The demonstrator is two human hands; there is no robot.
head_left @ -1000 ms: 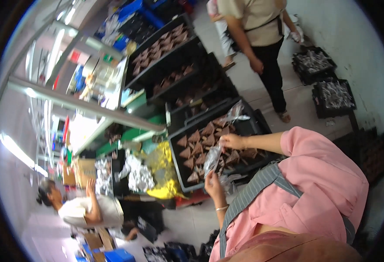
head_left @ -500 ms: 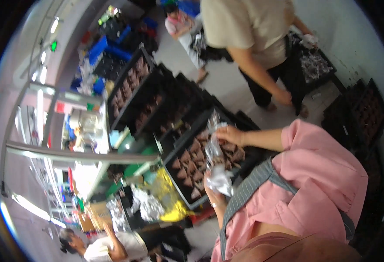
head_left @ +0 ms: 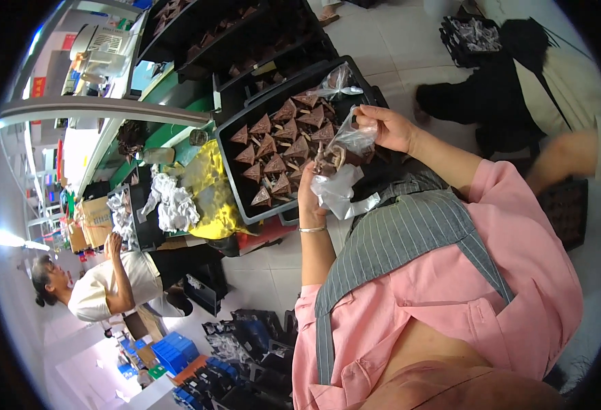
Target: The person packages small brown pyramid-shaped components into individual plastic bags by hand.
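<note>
Over the crate's near side, my left hand (head_left: 310,196) is closed on a small brown molded piece (head_left: 329,161) and the crumpled clear plastic bag (head_left: 341,190) around it. My right hand (head_left: 390,129) pinches the bag's upper part between thumb and fingers and pulls it taut. How much of the piece lies inside the bag I cannot tell. Beneath my hands is a black crate (head_left: 238,199) holding many brown triangular pieces (head_left: 271,145) in rows. Another clear bag (head_left: 339,82) lies at its far right corner.
More black crates (head_left: 273,41) with brown pieces stand beyond. Left of my crate are a yellow bag (head_left: 208,195) and white crumpled plastic (head_left: 169,200). A person (head_left: 119,283) works at left; another (head_left: 560,89) leans close on the right, near a crate of wrapped pieces (head_left: 474,34).
My view has swung and come closer to the crate. The plastic, stretched between my hands before, is now bunched around the brown piece. The person in beige has shifted right and bent down.
</note>
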